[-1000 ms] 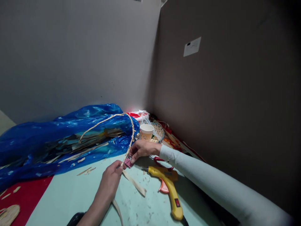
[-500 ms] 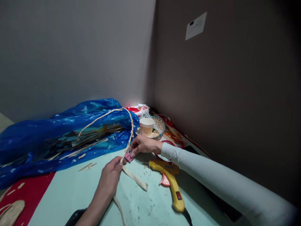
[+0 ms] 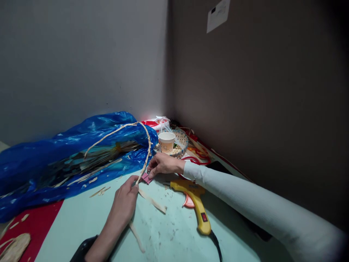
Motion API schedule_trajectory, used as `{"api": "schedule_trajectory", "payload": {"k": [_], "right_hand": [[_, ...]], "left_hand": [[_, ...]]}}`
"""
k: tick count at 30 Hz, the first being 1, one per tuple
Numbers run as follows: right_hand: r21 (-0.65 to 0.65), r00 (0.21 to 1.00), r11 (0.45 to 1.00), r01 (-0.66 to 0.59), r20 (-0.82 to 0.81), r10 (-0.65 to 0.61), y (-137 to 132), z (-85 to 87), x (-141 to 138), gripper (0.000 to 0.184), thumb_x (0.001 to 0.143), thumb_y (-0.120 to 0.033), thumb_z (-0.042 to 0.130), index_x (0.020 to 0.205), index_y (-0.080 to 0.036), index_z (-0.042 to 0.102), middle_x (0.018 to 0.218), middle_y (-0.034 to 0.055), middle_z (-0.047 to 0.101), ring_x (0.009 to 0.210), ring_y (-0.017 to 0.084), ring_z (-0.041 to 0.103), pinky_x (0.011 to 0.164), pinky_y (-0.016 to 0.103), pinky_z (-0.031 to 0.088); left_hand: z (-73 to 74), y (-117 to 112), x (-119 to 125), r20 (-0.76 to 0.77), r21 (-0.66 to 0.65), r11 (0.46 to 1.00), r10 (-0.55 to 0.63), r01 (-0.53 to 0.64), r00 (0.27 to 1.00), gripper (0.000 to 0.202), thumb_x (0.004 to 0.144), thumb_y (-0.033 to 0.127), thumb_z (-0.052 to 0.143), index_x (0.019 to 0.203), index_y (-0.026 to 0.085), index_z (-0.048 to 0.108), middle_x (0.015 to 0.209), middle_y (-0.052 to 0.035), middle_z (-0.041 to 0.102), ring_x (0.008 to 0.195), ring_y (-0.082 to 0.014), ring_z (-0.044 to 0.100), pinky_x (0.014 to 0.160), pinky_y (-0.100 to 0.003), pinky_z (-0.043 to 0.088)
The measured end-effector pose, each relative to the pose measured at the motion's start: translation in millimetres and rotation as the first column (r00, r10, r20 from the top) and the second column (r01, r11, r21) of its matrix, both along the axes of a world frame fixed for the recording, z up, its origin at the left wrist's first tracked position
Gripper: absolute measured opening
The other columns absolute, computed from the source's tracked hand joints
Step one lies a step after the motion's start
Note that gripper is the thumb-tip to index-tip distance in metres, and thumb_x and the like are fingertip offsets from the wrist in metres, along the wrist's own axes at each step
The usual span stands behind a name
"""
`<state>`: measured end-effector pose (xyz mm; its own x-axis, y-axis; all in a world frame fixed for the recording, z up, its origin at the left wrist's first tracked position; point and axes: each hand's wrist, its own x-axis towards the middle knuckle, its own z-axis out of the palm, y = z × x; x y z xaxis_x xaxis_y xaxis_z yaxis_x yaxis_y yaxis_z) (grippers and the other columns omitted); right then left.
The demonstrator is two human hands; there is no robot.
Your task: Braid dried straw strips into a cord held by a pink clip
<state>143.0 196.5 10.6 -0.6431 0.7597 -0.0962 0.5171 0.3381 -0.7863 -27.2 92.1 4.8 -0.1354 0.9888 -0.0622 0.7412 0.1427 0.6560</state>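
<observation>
My left hand [image 3: 124, 202] rests on the pale green table [image 3: 169, 236] with its fingers pinched round a braided straw cord [image 3: 128, 128] near a small pink clip [image 3: 147, 178]. The cord arcs up and left over a blue plastic bag [image 3: 54, 156]. My right hand [image 3: 162, 164], in a light grey sleeve, reaches in from the right and pinches the same pink clip and cord from the far side. Flat straw strips [image 3: 152, 201] trail from under my left hand toward me.
A yellow glue gun [image 3: 197, 205] lies just right of my hands, its black cord running toward me. A paper cup [image 3: 166, 141] sits in a small woven basket [image 3: 181, 143] in the corner. Dried straw fills the blue bag. A red mat [image 3: 24, 227] lies at the left.
Both hands stay pinched at the pink clip and cord. The view has swung slightly right and down, so everything sits a little further left in the picture.
</observation>
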Motion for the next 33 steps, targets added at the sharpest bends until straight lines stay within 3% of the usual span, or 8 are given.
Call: {"api": "schedule_trajectory", "payload": {"k": [3, 8, 15, 19, 24, 29, 33], "right_hand": [[0.005, 1.000, 1.000, 0.005, -0.004, -0.005, -1.4, -0.1, 0.3, 0.024, 0.063, -0.026, 0.083, 0.080, -0.012, 0.076, 0.061, -0.0034, 0.060, 0.066, 0.012, 0.051, 0.062, 0.020, 0.035], [0.018, 1.000, 1.000, 0.003, -0.006, -0.003, -3.2, 0.6, 1.6, 0.025, 0.064, -0.027, 0.082, 0.083, -0.011, 0.076, 0.065, -0.0020, 0.063, 0.066, 0.012, 0.052, 0.060, 0.020, 0.035], [0.027, 1.000, 1.000, 0.004, -0.009, -0.003, -3.2, -0.5, 0.6, 0.025, 0.064, -0.027, 0.081, 0.084, -0.011, 0.077, 0.070, -0.0005, 0.067, 0.069, 0.013, 0.055, 0.061, 0.020, 0.037], [0.026, 1.000, 1.000, 0.013, -0.014, -0.012, -4.0, 0.1, 0.3, 0.025, 0.064, -0.026, 0.081, 0.084, -0.011, 0.077, 0.072, 0.0001, 0.068, 0.071, 0.013, 0.057, 0.060, 0.019, 0.037], [0.024, 1.000, 1.000, 0.008, -0.010, -0.007, -5.6, 1.6, 1.8, 0.025, 0.065, -0.026, 0.080, 0.085, -0.010, 0.076, 0.070, -0.0004, 0.067, 0.067, 0.012, 0.054, 0.058, 0.019, 0.036], [0.019, 1.000, 1.000, 0.006, -0.008, -0.006, -5.7, 1.8, 2.6, 0.027, 0.066, -0.027, 0.081, 0.086, -0.010, 0.076, 0.071, -0.0001, 0.067, 0.068, 0.012, 0.055, 0.059, 0.018, 0.037], [0.012, 1.000, 1.000, -0.011, 0.005, 0.011, -4.4, 3.2, 2.1, 0.025, 0.067, -0.024, 0.080, 0.087, -0.010, 0.076, 0.075, 0.0004, 0.069, 0.072, 0.013, 0.057, 0.060, 0.018, 0.038]], "left_hand": [[3.8, -1.8, 1.6, -0.060, -0.026, 0.996, -0.087, 0.086, 0.994, 0.036, 0.084, 0.028, 0.035, 0.108, 0.022, 0.060, 0.100, -0.0054, 0.072, 0.091, -0.0234, 0.063, 0.080, -0.030, 0.044], [4.8, -4.0, 3.7, -0.205, -0.082, 0.989, -0.134, 0.120, 0.970, 0.042, 0.090, 0.027, 0.027, 0.118, 0.014, 0.055, 0.119, -0.0174, 0.067, 0.108, -0.0305, 0.059, 0.088, -0.037, 0.041], [15.6, -4.8, 10.0, -0.423, -0.149, 0.976, -0.208, 0.159, 0.882, 0.033, 0.091, 0.023, 0.026, 0.102, 0.018, 0.057, 0.089, -0.0194, 0.072, 0.089, -0.0370, 0.065, 0.068, -0.038, 0.038], [13.5, 1.2, 14.2, -0.487, -0.158, 0.972, -0.228, 0.172, 0.843, 0.032, 0.092, 0.024, 0.026, 0.097, 0.017, 0.056, 0.083, -0.0208, 0.069, 0.080, -0.0369, 0.064, 0.061, -0.036, 0.030], [8.2, 8.2, 8.1, -0.384, -0.143, 0.965, -0.258, 0.219, 0.887, 0.024, 0.089, 0.025, 0.031, 0.080, 0.021, 0.052, 0.077, -0.0129, 0.065, 0.074, -0.0296, 0.059, 0.060, -0.034, 0.028], [0.4, 19.5, -1.9, -0.124, -0.131, 0.950, -0.300, 0.284, 0.946, 0.016, 0.076, 0.022, 0.041, 0.060, 0.023, 0.043, 0.063, -0.0014, 0.053, 0.066, -0.0196, 0.048, 0.060, -0.029, 0.029], [-6.1, 27.5, -5.6, 0.084, -0.139, 0.946, -0.284, 0.294, 0.955, 0.011, 0.066, 0.021, 0.045, 0.056, 0.021, 0.047, 0.051, 0.0051, 0.037, 0.053, -0.0144, 0.036, 0.052, -0.026, 0.024]]}}
